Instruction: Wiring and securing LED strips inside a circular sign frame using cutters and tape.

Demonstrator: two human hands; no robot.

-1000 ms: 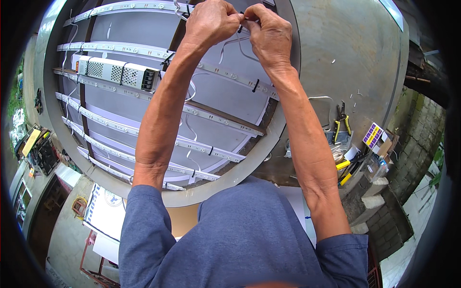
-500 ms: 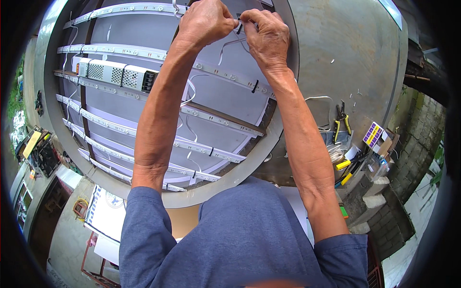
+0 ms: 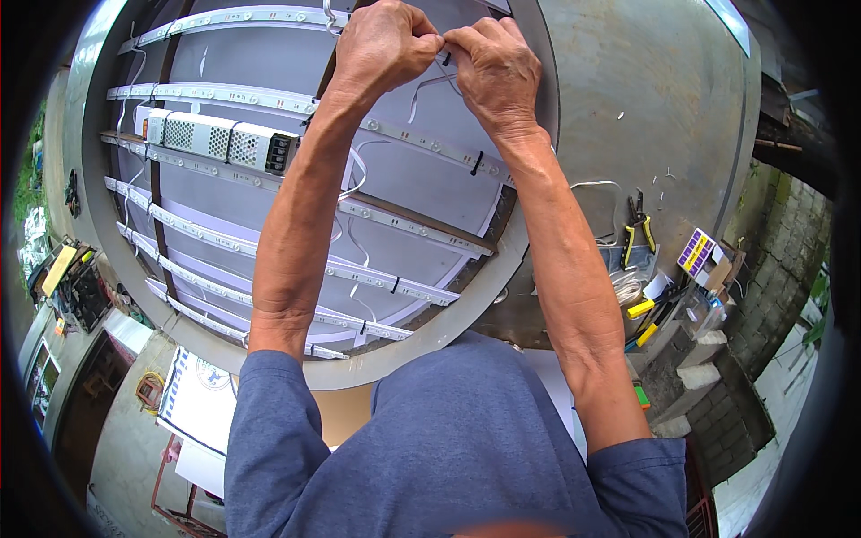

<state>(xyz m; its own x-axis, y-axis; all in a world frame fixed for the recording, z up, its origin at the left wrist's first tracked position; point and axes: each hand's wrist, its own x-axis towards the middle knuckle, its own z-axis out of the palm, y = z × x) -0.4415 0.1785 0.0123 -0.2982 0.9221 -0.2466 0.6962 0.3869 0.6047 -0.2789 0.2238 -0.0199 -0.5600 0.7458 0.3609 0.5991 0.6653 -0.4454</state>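
My left hand [image 3: 390,40] and my right hand [image 3: 498,67] meet at the top, over the far right part of a round metal sign frame [image 3: 448,339]. Both are pinched, thumbs and fingertips almost touching. Whatever small thing sits between them is hidden by the fingers. Just below the fingertips, a black tie end [image 3: 445,59] shows, and a thin white wire [image 3: 415,99] hangs near my right hand. Rows of white LED strips [image 3: 206,92] cross the frame, with black cable ties [image 3: 476,162] around some. A perforated power supply [image 3: 215,142] is strapped at the left.
At the right, yellow-handled pliers [image 3: 639,231], coiled clear wire [image 3: 628,285] and a purple-and-white card [image 3: 696,252] lie among loose tools. White scraps [image 3: 664,177] dot the grey surface. A printed white sheet [image 3: 193,386] lies lower left, and a block wall [image 3: 762,269] stands far right.
My fingertips have drawn closer together, and the black bit that showed between them is now covered. My left forearm has shifted slightly right.
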